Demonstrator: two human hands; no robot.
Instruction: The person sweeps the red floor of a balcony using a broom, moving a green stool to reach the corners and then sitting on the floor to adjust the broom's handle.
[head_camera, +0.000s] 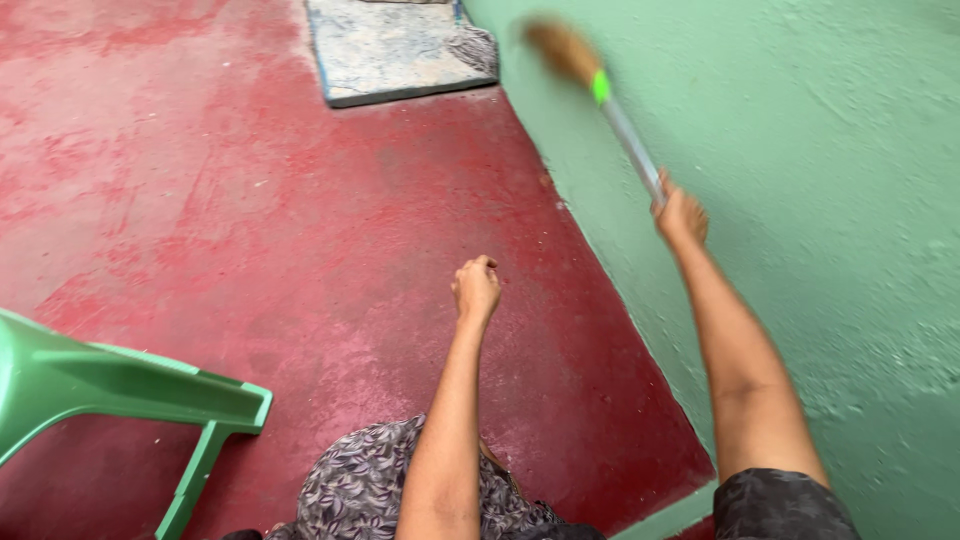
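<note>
Looking down from head height, the view takes in a worn, dark red painted concrete floor (250, 200) meeting a pale green plastered wall (820, 200) on the right. At the far left, the corner of a green moulded plastic chair (110, 385) juts into the frame, standing on the floor. Near the bottom centre is a fold of grey and white leaf-patterned fabric (360, 490), the person's clothing. Above it the left hand (476, 288) reaches forward over the floor, fingers curled into a loose fist, empty, touching nothing. Further back, at top centre, a faded blue and grey rectangular floor mat (390, 50) lies flat against the foot of the wall. To the right, the right hand (682, 215) is closed tight around the lower end of a broom with a silvery metal handle, a bright green collar and a brown bristle head (600, 90). The broom is raised, tilted up and to the left, its head blurred against the wall, well above the floor.

A likely risk: the bristle head may scrape the rough plaster, since it is so near the wall. The chair also stands near the person's left side, where it could be knocked.
</note>
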